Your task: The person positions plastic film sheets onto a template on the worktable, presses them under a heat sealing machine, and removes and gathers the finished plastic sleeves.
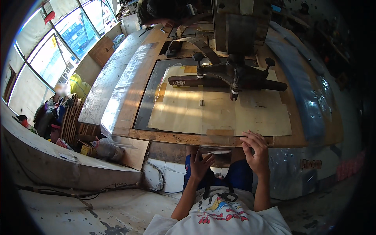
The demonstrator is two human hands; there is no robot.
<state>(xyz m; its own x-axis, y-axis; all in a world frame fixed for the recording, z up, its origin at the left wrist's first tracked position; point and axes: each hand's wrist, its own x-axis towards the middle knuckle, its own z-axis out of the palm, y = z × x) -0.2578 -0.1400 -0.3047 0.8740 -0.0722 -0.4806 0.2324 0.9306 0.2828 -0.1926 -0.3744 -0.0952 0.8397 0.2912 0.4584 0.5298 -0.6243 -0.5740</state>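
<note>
Just below the front edge of the worktable, my left hand (pixel 201 166) is held over my lap with its fingers apart, and nothing shows in it. My right hand (pixel 256 153) is raised at the wooden front rail (pixel 176 138), fingers loosely bent and apart, its tips over the rail. Whether those tips touch the wood I cannot tell. Beyond the hands lies a cream sheet (pixel 180 109) on a dark plate (pixel 145 113), with tape patches and a small metal piece (pixel 201 102) on it. A dark bar (pixel 262 84) on a machine's arms spans the sheet's far part.
The machine's column (pixel 239 31) rises at the back. Clear plastic sheeting (pixel 125 84) covers the table's left, and bluish plastic (pixel 301 90) its right. Another person's hand (pixel 167 22) is at the far edge. Bags and boards (pixel 68 121) stand by the windows; cables (pixel 105 190) run low left.
</note>
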